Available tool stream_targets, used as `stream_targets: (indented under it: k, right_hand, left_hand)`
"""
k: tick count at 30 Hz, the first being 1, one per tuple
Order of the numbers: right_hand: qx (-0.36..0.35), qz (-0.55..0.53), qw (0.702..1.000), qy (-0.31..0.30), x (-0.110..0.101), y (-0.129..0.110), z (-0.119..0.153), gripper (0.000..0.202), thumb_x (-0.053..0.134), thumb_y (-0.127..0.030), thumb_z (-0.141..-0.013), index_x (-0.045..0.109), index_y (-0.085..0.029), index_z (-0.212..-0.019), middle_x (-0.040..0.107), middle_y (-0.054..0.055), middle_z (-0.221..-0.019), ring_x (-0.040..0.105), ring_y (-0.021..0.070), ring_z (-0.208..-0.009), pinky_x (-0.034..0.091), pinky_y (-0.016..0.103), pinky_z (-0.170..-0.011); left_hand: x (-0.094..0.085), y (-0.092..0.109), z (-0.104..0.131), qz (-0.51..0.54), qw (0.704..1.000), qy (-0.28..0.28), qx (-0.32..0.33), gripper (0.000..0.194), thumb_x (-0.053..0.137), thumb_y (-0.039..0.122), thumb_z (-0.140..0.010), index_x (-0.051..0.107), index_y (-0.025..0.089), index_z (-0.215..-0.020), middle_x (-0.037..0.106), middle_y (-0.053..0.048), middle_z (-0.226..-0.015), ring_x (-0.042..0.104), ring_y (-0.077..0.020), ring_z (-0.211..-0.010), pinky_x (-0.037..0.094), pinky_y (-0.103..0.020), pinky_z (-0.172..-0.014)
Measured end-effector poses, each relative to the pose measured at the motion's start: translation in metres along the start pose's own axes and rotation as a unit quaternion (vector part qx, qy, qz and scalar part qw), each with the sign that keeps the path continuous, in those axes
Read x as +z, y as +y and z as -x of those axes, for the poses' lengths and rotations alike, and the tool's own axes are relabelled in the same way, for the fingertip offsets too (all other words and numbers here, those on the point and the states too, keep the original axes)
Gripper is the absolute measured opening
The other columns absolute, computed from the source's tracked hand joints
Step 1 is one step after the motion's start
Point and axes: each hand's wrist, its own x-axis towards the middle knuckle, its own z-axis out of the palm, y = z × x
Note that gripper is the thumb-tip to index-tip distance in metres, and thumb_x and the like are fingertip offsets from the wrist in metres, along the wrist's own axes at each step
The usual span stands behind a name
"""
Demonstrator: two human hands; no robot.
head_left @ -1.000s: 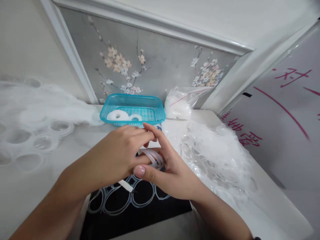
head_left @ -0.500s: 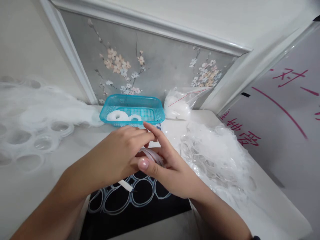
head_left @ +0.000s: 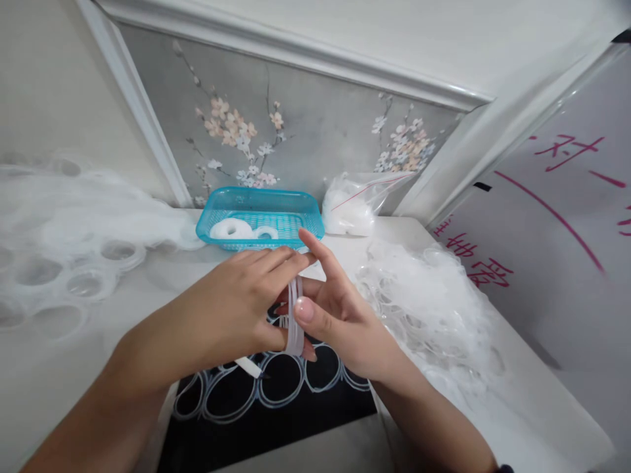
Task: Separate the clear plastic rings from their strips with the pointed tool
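Note:
Several thin whitish rings [head_left: 296, 325] are bunched between my two hands, standing on edge. My left hand [head_left: 241, 302] has its thumb and fingers in the rings from the left side. From the right, my right hand [head_left: 340, 312] reaches round the bunch, thumb near its front and index finger raised. Its other fingertips are partly hidden behind the rings. Below the hands, more rings [head_left: 280, 404] lie in a row on a black sheet [head_left: 276, 430]. A white pen-like tool [head_left: 248, 366] with a dark tip lies on the sheet, partly under my left hand.
A blue basket [head_left: 261, 197] at the back holds white roll-like rings [head_left: 231, 228]. Beside it stands a clear zip bag [head_left: 350, 210] with white contents. Heaps of pale rings lie at left [head_left: 89, 210] and right [head_left: 428, 295]. A whiteboard [head_left: 552, 263] with red writing flanks the right edge.
The ring bunch has turned more upright and shows more between the hands. My right hand has shifted slightly right, uncovering more rings on the black sheet.

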Motion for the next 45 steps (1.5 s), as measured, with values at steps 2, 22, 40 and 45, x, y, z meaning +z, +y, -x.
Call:
stream_targets:
  k: [2,22,40,45]
  right_hand:
    - [0.007,-0.010,1.000,0.006,0.001,-0.001,0.000,0.099,0.064,-0.054,-0.089,-0.007,-0.037,-0.155,0.055,-0.004,-0.080,0.046,0.0099,-0.048,0.042,0.026,-0.044]
    - [-0.031,-0.070,0.997,-0.016,-0.004,0.007,-0.002,0.104,0.074,-0.045,-0.084,0.000,-0.034,-0.157,0.061,0.000,-0.093,0.051,0.0086,-0.058,0.046,0.022,-0.047]
    - [-0.006,-0.095,0.995,-0.019,0.001,0.001,0.002,0.106,0.073,-0.046,-0.084,-0.005,-0.038,-0.156,0.063,0.002,-0.101,0.051,0.0066,-0.054,0.045,0.021,-0.043]
    - [-0.007,-0.092,0.995,-0.025,0.000,0.000,0.002,0.105,0.073,-0.045,-0.084,-0.003,-0.037,-0.156,0.063,0.002,-0.099,0.053,0.0079,-0.058,0.050,0.022,-0.049]
  left_hand:
    - [0.000,-0.001,0.000,-0.003,1.000,-0.001,-0.002,0.056,0.069,0.031,-0.080,0.050,0.022,-0.132,0.065,-0.006,-0.106,0.061,-0.0263,-0.096,0.044,-0.040,-0.085]
    - [-0.008,0.006,-0.003,0.023,0.999,-0.026,-0.004,0.011,0.064,0.028,-0.085,0.060,0.022,-0.092,0.064,0.000,-0.088,0.060,-0.0217,-0.083,0.040,-0.036,-0.078]
    - [-0.009,0.000,-0.001,-0.006,1.000,-0.013,0.011,0.033,0.072,0.042,-0.079,0.063,0.021,-0.102,0.065,-0.001,-0.089,0.060,-0.0226,-0.084,0.040,-0.036,-0.081]
    - [-0.009,0.001,0.000,0.007,1.000,-0.016,0.020,0.017,0.064,0.032,-0.085,0.060,0.020,-0.097,0.063,-0.001,-0.085,0.057,-0.0208,-0.079,0.039,-0.035,-0.076]
